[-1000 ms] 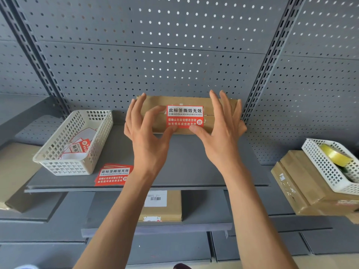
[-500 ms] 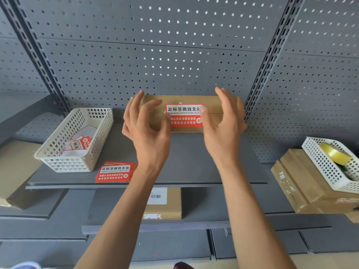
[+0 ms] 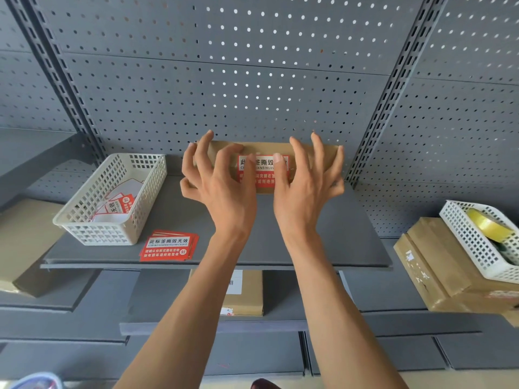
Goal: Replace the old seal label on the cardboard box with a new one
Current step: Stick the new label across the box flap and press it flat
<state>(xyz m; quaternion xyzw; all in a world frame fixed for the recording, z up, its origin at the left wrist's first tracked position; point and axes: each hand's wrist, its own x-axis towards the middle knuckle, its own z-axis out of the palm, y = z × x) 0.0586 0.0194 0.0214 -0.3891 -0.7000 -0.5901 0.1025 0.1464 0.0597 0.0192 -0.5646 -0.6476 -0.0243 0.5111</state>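
Grey shelf (image 3: 323, 242) carrying white basket (image 3: 112, 203), red label stack (image 3: 168, 246), cardboard box (image 3: 269, 148) at rear.

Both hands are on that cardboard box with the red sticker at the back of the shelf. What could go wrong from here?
1. The thumbs of the left hand and right hand press on the seal label; uneven pressure might wrinkle it or leave it crooked.
2. The cardboard box stands against the pegboard, so pushing could tilt or slide it.
3. The spare labels lie near the shelf's front edge; a forearm might knock them off.
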